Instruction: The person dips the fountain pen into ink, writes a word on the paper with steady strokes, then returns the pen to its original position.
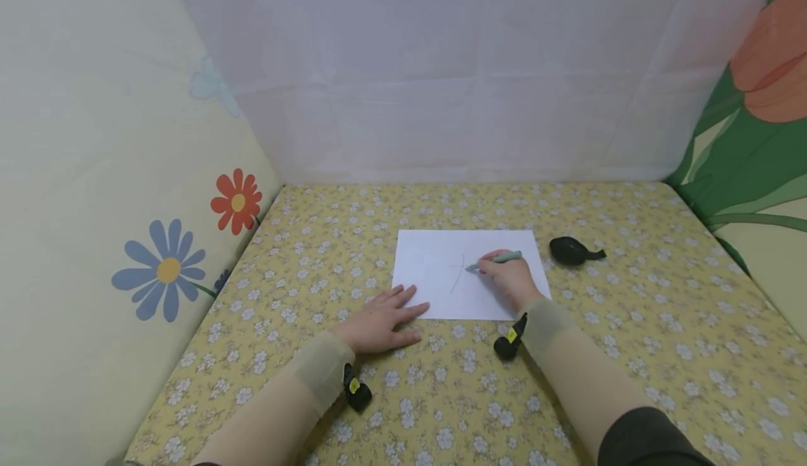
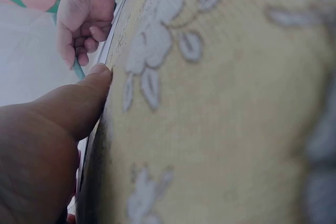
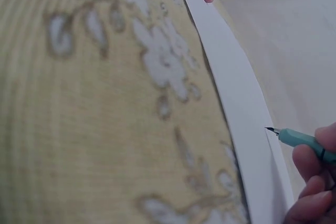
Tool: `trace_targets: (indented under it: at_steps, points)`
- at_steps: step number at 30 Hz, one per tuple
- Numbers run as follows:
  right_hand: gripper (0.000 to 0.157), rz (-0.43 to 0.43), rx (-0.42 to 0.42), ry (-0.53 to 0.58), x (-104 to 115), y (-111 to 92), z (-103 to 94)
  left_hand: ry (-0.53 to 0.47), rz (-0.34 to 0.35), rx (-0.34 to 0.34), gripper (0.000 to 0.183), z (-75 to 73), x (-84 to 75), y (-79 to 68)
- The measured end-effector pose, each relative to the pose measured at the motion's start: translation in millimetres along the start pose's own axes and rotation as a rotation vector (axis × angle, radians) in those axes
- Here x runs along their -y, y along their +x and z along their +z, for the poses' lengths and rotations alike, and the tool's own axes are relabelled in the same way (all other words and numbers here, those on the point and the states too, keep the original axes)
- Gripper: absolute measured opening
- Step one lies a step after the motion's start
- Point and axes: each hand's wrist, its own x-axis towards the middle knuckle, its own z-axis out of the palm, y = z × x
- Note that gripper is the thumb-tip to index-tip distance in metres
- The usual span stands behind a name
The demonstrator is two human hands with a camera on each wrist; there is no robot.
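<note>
your right hand pinches the green pen over the right half of the white paper on the table. the pen's long axis runs slantwise: nib to the left, tail to the right and slightly farther from you. the nib sits just right of the thin strokes (whether it touches the paper, cannot tell). your left hand is spread, fingertips on the paper's near left corner; your right is nearer the strokes.
</note>
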Motion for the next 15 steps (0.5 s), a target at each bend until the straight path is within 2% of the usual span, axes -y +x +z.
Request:
trace_targets:
  at_steps: [15]
  points:
    - [0.022, -0.006, 0.007, -0.037, -1.1, -0.6, -4.0, -0.020, 0.018, 0.003, 0.063, -4.3, -2.7, -2.0]
